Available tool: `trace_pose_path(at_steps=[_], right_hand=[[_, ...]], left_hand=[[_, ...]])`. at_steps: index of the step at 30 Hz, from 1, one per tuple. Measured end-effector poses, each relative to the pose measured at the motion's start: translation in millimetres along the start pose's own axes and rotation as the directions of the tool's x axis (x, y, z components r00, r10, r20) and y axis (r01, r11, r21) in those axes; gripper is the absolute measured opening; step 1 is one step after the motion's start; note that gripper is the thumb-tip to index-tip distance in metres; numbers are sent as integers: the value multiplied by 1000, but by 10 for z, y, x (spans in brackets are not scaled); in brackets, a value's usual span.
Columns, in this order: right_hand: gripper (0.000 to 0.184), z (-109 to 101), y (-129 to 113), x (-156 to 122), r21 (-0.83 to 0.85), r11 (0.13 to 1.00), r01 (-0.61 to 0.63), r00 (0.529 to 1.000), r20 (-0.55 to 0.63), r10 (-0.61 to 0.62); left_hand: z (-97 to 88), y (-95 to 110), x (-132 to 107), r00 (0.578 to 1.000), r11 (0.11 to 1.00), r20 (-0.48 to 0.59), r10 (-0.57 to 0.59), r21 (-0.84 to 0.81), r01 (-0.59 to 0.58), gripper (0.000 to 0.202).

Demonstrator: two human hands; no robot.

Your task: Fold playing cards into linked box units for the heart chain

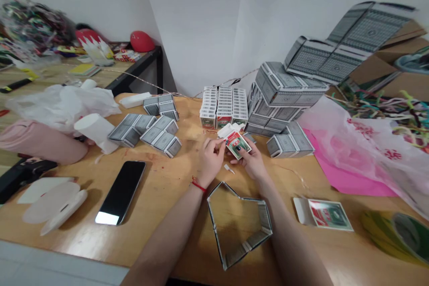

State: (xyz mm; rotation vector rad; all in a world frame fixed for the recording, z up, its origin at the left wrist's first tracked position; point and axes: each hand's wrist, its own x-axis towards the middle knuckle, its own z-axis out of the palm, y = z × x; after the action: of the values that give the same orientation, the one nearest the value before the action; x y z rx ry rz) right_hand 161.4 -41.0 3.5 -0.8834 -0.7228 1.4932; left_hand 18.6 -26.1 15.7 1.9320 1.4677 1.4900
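Both hands meet over the middle of the wooden table (161,187). My right hand (252,161) grips a small red-and-green card box (237,144), its white flap open toward the far side. My left hand (210,161), a red string at the wrist, pinches the box's left edge. A small white scrap (229,169) lies on the wood between the hands. An open, unfolded grey patterned carton sleeve (239,225) stands on the table between my forearms.
Rows of small card packs (224,106) stand beyond the hands, with grey patterned cartons (284,94) stacked right and more (150,132) left. A black phone (122,191), white plastic lids (53,203), a flat card box (324,213) and a pink bag (355,161) lie around.
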Motion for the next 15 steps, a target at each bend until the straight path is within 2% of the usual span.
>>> trace_pose_path(at_steps=[9,11,15], right_hand=[[53,26,21,4,-76,997,15,1000,-17,-16],[52,32,21,0,-93,995,29,999,-20,-31],[52,29,20,4,-103,993,62,998,-20,-64]], left_hand=[[55,-84,27,985,992,-116,-126,-5,126,14],[44,-96,39,987,992,-99,-124,-17,123,12],[-9,-78,61,998,996,49,-42,-71,45,11]])
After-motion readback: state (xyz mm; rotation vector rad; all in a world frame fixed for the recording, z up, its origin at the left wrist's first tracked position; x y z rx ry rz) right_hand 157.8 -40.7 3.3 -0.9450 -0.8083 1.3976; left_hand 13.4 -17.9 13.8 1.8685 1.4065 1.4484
